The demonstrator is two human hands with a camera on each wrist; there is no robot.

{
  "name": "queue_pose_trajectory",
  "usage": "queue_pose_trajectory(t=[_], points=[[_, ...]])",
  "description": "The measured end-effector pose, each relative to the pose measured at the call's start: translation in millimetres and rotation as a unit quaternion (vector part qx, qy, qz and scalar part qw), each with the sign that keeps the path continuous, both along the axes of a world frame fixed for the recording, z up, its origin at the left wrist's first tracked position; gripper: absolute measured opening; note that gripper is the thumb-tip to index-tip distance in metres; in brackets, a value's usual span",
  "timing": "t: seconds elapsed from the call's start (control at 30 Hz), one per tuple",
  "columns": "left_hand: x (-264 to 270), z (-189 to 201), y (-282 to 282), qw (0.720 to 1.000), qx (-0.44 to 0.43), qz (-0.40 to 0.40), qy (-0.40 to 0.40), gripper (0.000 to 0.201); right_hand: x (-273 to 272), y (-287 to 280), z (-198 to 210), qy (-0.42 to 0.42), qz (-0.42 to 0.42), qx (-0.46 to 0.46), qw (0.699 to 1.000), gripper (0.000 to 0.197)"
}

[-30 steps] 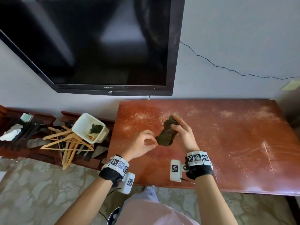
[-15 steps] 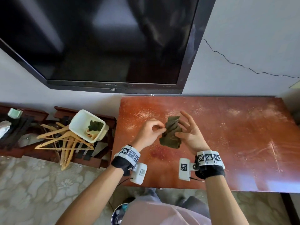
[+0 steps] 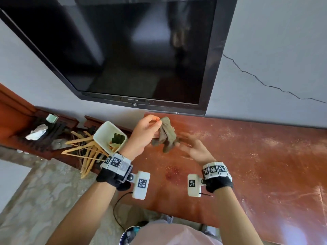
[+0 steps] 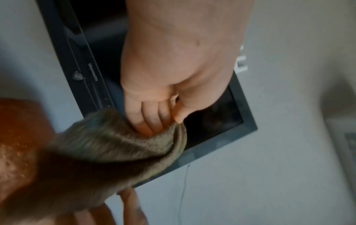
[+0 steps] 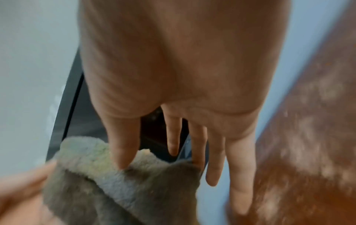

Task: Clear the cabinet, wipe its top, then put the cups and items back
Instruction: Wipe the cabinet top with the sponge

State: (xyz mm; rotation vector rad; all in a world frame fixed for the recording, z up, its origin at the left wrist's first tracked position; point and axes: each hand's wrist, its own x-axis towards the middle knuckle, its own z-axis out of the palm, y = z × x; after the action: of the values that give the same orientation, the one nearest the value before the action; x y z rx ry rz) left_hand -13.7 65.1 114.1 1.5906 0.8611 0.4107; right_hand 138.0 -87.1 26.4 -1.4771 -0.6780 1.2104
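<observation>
A: Head view: left hand is pinching the crumpled grey-green fleece rag by its top edge, dangling it over the dusty red-brown wooden cabinet top.
B: Why lifted?
A: Probably shaking it open for wiping. Right hand is hovering below, fingers spread, thumb touching the rag.

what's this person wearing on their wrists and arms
Both forearms are bare, no sleeves. Each wrist has a black band topped by a ring of white blocks printed with black square codes, plus a white box bearing another code. A thin black cable hangs from the left one.
</observation>
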Motion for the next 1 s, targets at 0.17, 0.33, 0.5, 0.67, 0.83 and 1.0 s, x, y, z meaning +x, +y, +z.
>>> queue_pose_trajectory(t=[0.17,0.33,0.5,0.67,0.83,1.0], points=[[-1.1,2.6,3.3,0.989,0.139,0.031,0.048,0.007,-15.3,18.3,1.9,0.243,0.049,0.081,0.965,0.058],[-24.9,-40.1,-9.3,0.922,0.314,0.047,0.221,0.024,-28.2,21.6,-9.9,0.301,0.007,0.044,0.953,0.04],[-49.1,-81.6,-36.3,0.948,0.236,-0.059,0.204,0.051,-29.1,20.0,-14.5,0.327,0.025,-0.005,0.945,0.042],[-59.9,-112.4,-44.5,0.946,0.263,-0.005,0.191,0.031,-42.5,18.0,-25.8,0.335,0.019,-0.063,0.94,0.054],[-71.9,-121.6,-36.9,0.962,0.2,0.038,0.181,0.034,-39.6,24.2,-34.2,0.123,-0.022,-0.151,0.981,0.052],[-80.2,-119.9,-16.8,0.992,0.043,0.059,0.106,0.027,-38.6,29.5,-32.2,-0.163,0.055,-0.023,0.985,0.076]])
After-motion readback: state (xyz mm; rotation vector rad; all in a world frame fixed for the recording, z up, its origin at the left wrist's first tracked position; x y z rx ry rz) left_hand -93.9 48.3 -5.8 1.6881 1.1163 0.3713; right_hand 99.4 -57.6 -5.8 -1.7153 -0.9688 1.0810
